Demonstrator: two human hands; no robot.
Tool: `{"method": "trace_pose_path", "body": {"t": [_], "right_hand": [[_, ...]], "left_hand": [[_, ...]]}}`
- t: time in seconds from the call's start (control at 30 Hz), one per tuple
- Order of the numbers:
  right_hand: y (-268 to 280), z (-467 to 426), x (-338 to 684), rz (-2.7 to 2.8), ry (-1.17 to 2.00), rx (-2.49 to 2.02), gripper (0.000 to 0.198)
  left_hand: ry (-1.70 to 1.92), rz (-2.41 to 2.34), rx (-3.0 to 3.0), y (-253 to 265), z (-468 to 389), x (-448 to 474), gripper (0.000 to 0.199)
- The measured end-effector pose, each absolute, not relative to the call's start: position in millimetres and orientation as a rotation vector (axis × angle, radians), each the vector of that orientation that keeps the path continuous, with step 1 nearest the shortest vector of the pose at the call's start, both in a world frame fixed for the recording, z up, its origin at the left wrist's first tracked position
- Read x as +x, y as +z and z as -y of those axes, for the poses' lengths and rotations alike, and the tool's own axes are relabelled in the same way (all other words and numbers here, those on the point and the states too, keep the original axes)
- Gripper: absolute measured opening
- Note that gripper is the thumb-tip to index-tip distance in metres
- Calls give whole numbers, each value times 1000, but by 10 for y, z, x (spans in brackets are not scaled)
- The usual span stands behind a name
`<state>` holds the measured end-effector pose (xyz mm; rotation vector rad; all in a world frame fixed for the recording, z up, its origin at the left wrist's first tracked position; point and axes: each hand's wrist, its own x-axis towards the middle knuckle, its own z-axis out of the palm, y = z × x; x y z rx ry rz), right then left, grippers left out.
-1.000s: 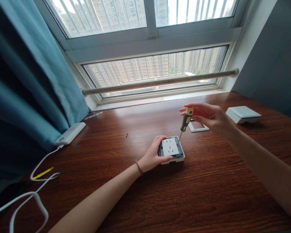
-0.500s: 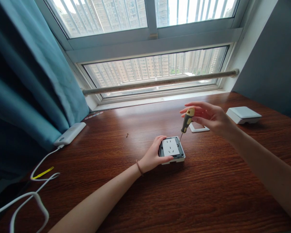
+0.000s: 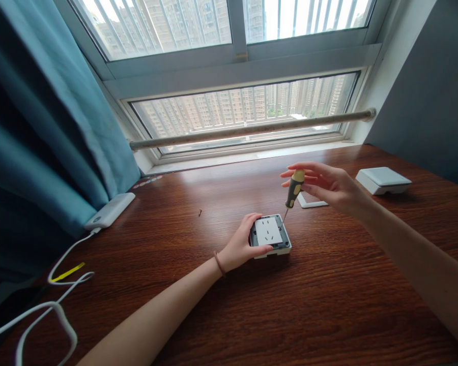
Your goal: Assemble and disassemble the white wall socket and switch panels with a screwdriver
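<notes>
A wall socket (image 3: 268, 231) in a white box lies on the wooden table, its grey inner frame exposed. My left hand (image 3: 244, 243) grips it from the left, thumb along the near edge and fingers over the far edge. Above it, my right hand (image 3: 324, 184) holds a screwdriver (image 3: 294, 189) with a grey and yellow handle between thumb and fingers. The screwdriver tilts slightly, and its tip meets the right side of the socket's grey frame. Behind the right hand lies a white cover frame (image 3: 312, 202), partly hidden.
A small screw (image 3: 200, 212) lies left of the socket. A white switch box (image 3: 383, 180) stands at the right. At the left are a white power bank (image 3: 110, 209) with a white cable (image 3: 63, 307) and a yellow strip (image 3: 67, 272), beside a blue curtain (image 3: 72, 112).
The fingers of my right hand have shifted a little left and turned around the screwdriver handle, which stands slightly more upright. My left hand and the socket have stayed put.
</notes>
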<state>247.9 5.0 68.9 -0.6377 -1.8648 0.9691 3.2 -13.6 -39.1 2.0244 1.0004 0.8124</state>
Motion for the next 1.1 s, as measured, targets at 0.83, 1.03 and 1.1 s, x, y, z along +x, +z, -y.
{"method": "trace_pose_path", "body": {"t": [0.83, 1.03, 1.1], "right_hand": [[672, -74, 2440, 1684, 801, -837, 36], [649, -80, 2424, 1660, 749, -858, 29], [630, -93, 2426, 1630, 691, -911, 29]], "left_hand": [[800, -993, 2013, -377, 137, 32, 71], [802, -1003, 2031, -383, 142, 35, 71], [800, -1005, 2033, -381, 142, 35, 71]]}}
